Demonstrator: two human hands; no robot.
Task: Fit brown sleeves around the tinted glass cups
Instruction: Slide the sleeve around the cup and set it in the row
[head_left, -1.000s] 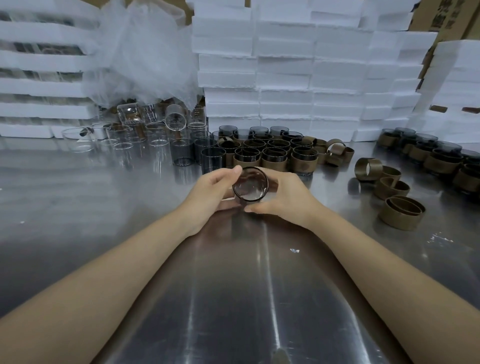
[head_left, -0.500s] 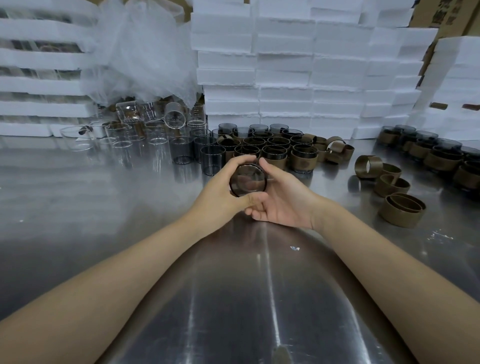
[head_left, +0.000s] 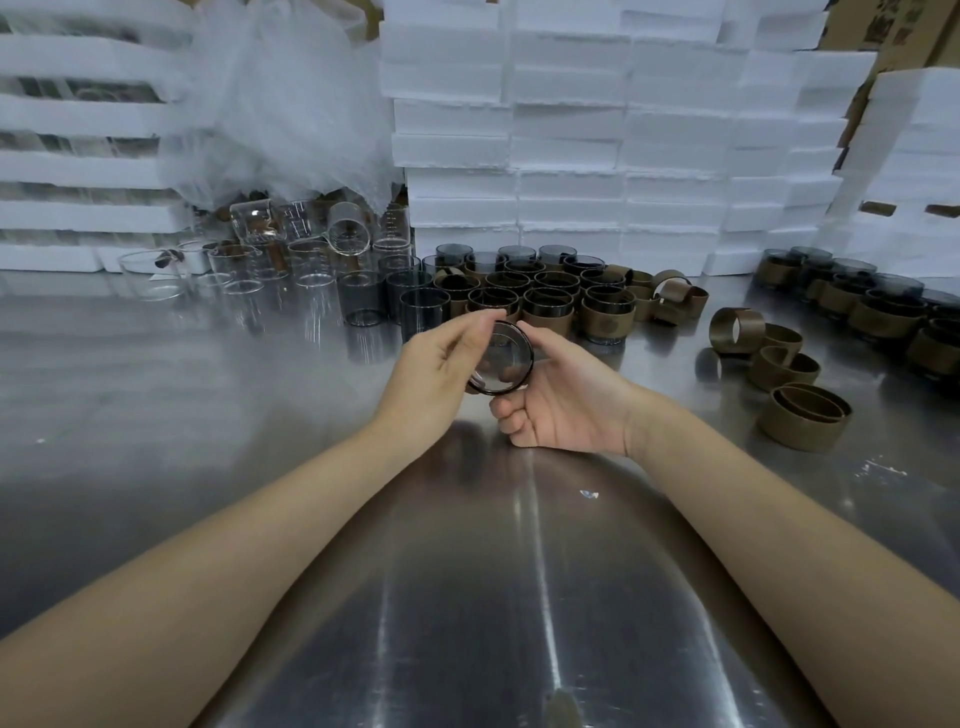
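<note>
Hands (head_left: 434, 376) (head_left: 563, 402) grip tinted cup (head_left: 506, 364)

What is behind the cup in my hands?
Behind the cup stands a cluster of dark cups in brown sleeves on the metal table. The left hand and the cup hide the nearest ones' bases.

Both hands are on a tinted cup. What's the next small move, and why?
Probably free the right hand and reach for a loose brown sleeve, with the left hand alone holding the tinted glass cup: no sleeve shows on it, and sleeves lie to the right.
</note>
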